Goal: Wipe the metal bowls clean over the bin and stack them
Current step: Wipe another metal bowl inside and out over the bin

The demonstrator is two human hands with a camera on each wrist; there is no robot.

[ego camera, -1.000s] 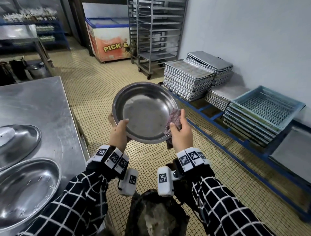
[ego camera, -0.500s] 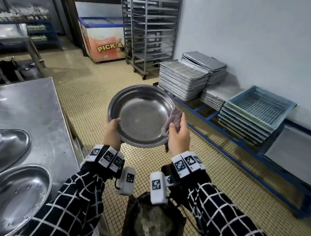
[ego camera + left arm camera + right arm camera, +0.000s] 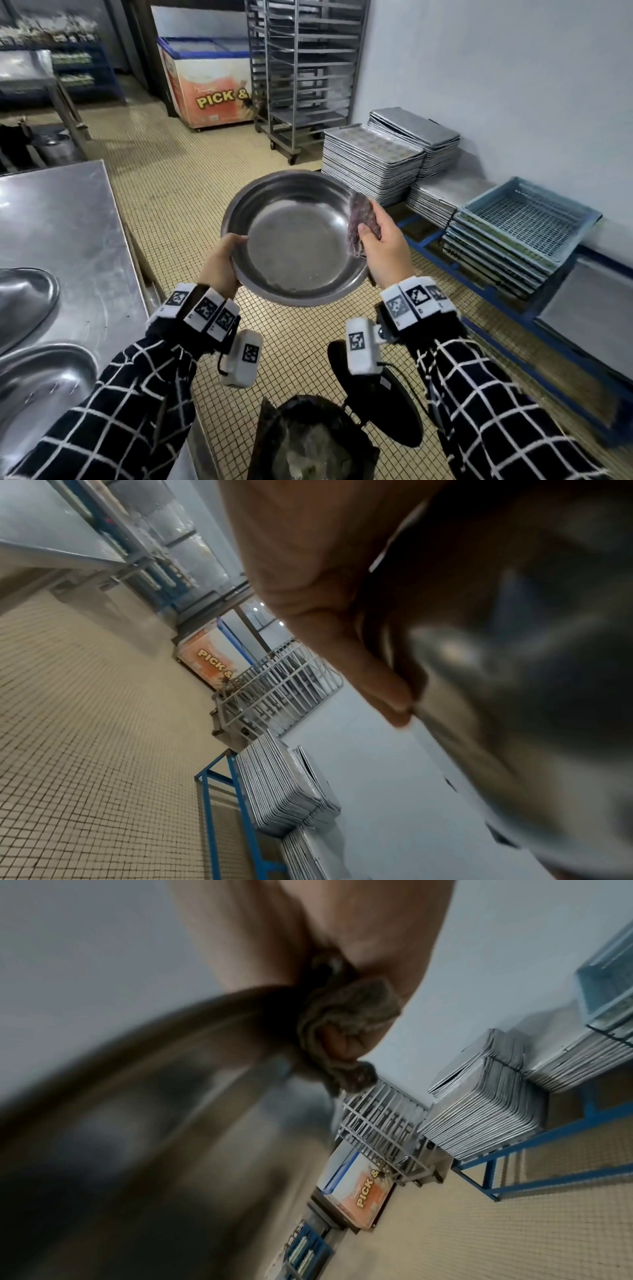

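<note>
head view looks down; wrist views close, both share freezer

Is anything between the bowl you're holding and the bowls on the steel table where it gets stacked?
Nothing visible blocks it. The round metal bowl, held by the left hand at its rim, is over tiled floor beyond the black-lined bin. The two steel bowls lie on the steel table to the left, with only open air between.
</note>
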